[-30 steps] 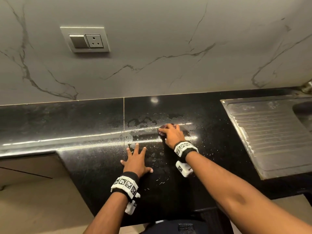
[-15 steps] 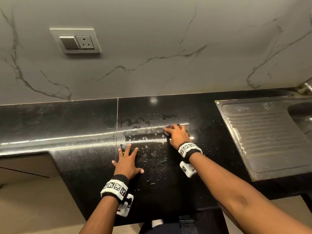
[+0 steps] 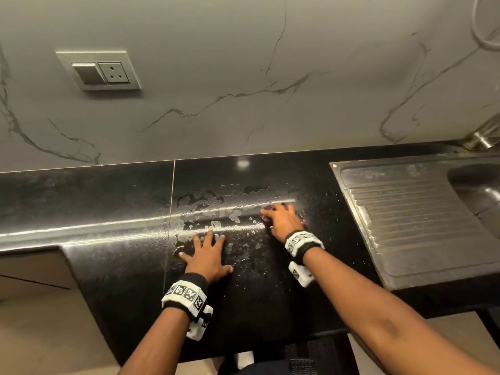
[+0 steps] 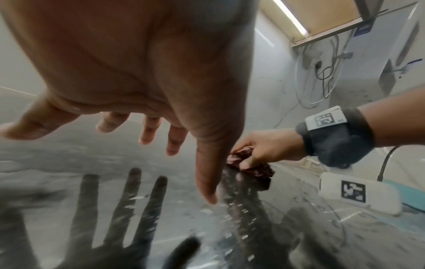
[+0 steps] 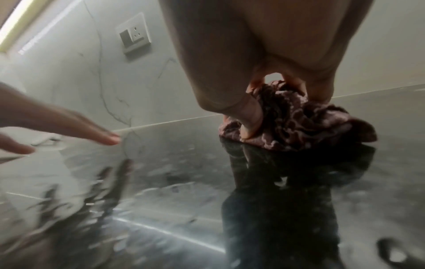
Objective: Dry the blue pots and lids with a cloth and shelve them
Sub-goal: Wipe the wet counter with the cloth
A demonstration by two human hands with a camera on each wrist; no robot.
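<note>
My right hand (image 3: pixel 281 219) grips a bunched maroon patterned cloth (image 5: pixel 296 122) and presses it onto the wet black countertop (image 3: pixel 121 239). The cloth (image 4: pixel 250 167) also shows in the left wrist view, under my right hand (image 4: pixel 264 151). My left hand (image 3: pixel 208 255) lies flat on the counter with its fingers (image 4: pixel 149 131) spread, to the left of the cloth and nearer to me. Water patches (image 3: pixel 213 209) cover the counter between and beyond both hands. No blue pot or lid is in view.
A steel sink drainboard (image 3: pixel 411 223) lies to the right, its basin (image 3: pixel 481 193) at the far right edge. A marble wall with a switch and socket plate (image 3: pixel 98 70) stands behind the counter. The counter steps back at the left front (image 3: pixel 62 247).
My right hand has slid the cloth to the right across the wet counter, leaving a wiped streak. My left hand has stayed flat in place.
</note>
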